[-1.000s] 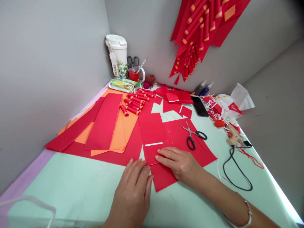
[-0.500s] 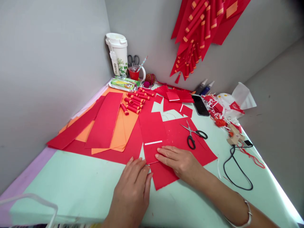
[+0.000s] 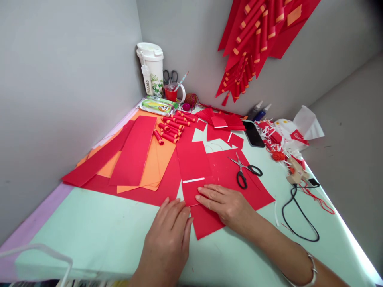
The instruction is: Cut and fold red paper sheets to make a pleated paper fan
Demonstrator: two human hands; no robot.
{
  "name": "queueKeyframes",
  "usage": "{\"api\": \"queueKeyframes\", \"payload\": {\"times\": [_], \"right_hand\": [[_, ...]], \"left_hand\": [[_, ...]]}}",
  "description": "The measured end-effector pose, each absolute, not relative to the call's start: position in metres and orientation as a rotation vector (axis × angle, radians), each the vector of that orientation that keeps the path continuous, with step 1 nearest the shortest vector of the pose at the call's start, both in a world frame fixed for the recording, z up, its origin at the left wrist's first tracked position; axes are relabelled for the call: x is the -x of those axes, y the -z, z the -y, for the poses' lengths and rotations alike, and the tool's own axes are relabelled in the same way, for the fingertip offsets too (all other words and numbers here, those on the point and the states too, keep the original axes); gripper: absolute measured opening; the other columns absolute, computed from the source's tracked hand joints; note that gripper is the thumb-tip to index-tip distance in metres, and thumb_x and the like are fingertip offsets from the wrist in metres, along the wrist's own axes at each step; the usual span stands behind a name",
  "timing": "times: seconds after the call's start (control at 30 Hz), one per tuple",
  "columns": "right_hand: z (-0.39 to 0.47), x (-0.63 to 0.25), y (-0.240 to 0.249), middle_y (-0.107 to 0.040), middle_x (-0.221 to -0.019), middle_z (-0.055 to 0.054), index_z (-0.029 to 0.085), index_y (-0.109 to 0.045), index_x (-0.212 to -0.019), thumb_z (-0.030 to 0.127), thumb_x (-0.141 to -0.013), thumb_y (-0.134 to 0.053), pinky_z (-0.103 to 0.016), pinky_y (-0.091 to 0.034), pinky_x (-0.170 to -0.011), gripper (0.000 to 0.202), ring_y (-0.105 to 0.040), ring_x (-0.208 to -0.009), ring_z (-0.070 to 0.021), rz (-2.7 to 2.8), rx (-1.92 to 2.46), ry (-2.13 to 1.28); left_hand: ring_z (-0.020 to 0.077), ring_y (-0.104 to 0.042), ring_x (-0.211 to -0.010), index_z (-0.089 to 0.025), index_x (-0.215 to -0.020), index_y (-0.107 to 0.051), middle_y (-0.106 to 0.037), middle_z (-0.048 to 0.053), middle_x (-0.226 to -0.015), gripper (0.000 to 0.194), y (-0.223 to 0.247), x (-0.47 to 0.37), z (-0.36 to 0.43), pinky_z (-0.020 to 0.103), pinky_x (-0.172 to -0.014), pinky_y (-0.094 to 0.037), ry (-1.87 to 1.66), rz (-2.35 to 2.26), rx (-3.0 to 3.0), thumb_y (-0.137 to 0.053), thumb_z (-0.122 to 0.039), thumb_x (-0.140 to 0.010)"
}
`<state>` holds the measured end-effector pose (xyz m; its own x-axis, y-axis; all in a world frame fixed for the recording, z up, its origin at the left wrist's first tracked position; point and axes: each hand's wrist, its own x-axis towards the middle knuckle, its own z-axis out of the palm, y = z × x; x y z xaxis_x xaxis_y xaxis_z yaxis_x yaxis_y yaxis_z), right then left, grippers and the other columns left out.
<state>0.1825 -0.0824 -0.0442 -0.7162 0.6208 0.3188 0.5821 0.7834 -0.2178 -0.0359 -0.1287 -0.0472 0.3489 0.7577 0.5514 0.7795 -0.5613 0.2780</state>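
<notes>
A small red paper piece (image 3: 189, 194) with a white strip (image 3: 193, 180) along its far edge lies flat on larger red sheets (image 3: 194, 157). My right hand (image 3: 229, 203) rests on the right side of this piece, its fingers stretched out. At the near left corner, the fingertips of my left hand (image 3: 169, 233) touch the paper, fingers extended side by side. Part of the piece is hidden under my fingers. To the right, black-handled scissors (image 3: 243, 171) lie partly spread on a red sheet.
Red strips (image 3: 134, 151) and orange sheets (image 3: 163, 159) lie left. Behind are red paper rolls (image 3: 169, 135), a white cup (image 3: 152, 67) and a red container (image 3: 170, 93). A phone (image 3: 253, 133), white-red scraps (image 3: 271, 133) and a black cord (image 3: 302, 215) are right. Red decorations (image 3: 254, 36) hang on the wall.
The camera view has shifted slightly, so the background sits a little lower and to the right. Both hands and the small paper piece hold nearly the same position.
</notes>
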Motion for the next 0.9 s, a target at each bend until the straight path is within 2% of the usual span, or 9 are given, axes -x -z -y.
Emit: {"api": "queueKeyframes", "payload": {"times": [0.17,0.57,0.9], "right_hand": [[0.0813,-0.1829,0.0448,-0.064,-0.131,-0.011,0.015,-0.061,-0.128,-0.001,-0.088,-0.047,-0.042,-0.053,-0.102,0.045,-0.058,-0.123,-0.0239,2.614,0.901,-0.148],[0.0858,-0.1807,0.0437,-0.062,-0.133,-0.013,0.015,-0.058,-0.131,0.002,-0.086,-0.051,-0.044,-0.053,-0.101,0.047,-0.056,-0.125,-0.0261,2.611,0.949,-0.18],[0.0776,-0.1835,0.0413,-0.071,-0.12,-0.009,0.02,-0.068,-0.116,0.009,-0.092,-0.053,-0.039,-0.053,-0.1,0.03,-0.064,-0.114,-0.0193,2.324,0.908,-0.477]], "left_hand": [[0.0268,-0.065,-0.1,-0.012,-0.106,-0.063,-0.071,0.013,-0.104,0.021,0.0484,0.0364,0.1294,0.05,-0.093,-0.053,0.997,1.446,2.546,-0.059,-0.009,-0.086],[0.0266,-0.066,-0.1,-0.013,-0.104,-0.066,-0.072,0.013,-0.105,0.021,0.0503,0.0383,0.129,0.05,-0.093,-0.055,1.012,1.434,2.551,-0.06,-0.007,-0.085],[0.0271,-0.065,-0.102,-0.012,-0.105,-0.066,-0.071,0.014,-0.107,0.022,0.0509,0.0381,0.1299,0.051,-0.094,-0.054,0.989,1.434,2.557,-0.062,-0.007,-0.084]]}}
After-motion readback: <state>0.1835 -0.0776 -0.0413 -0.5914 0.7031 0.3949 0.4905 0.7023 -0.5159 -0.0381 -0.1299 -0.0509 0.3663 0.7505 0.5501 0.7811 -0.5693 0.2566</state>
